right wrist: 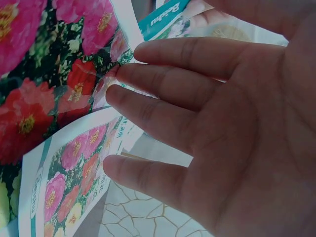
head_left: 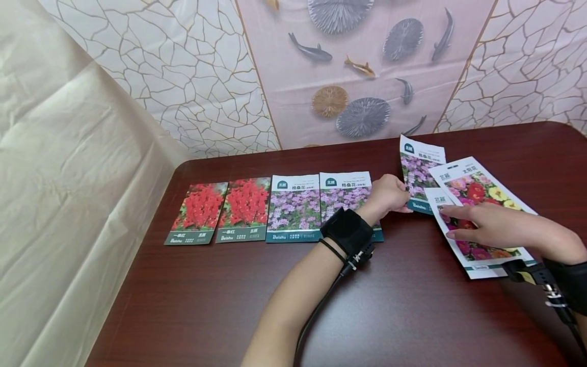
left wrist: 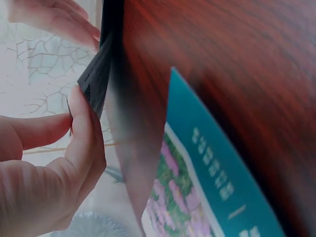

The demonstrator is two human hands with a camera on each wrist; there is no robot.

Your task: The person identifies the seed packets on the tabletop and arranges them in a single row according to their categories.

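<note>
At the right of the head view, my left hand [head_left: 389, 193] pinches the lower left edge of a purple-flower seed packet [head_left: 419, 171]. The left wrist view shows thumb and fingers [left wrist: 81, 123] meeting on that packet's dark-looking edge [left wrist: 98, 74]. My right hand [head_left: 509, 227] lies over two overlapping seed packets with red, pink and yellow flowers, a rear one [head_left: 506, 196] and a front one [head_left: 465, 255]. In the right wrist view the right hand's fingers [right wrist: 158, 111] are extended across the packets' printed faces. The purple packet's lower right corner is tucked behind these two.
Two red-flower seed packets [head_left: 200, 211] [head_left: 245, 206] and two purple-flower ones [head_left: 294, 211] [head_left: 346, 191] form a row at left and centre. The left forearm partly covers the rightmost. They lie on a dark red-brown table [head_left: 206, 306], with a patterned cloth [head_left: 206, 76] behind.
</note>
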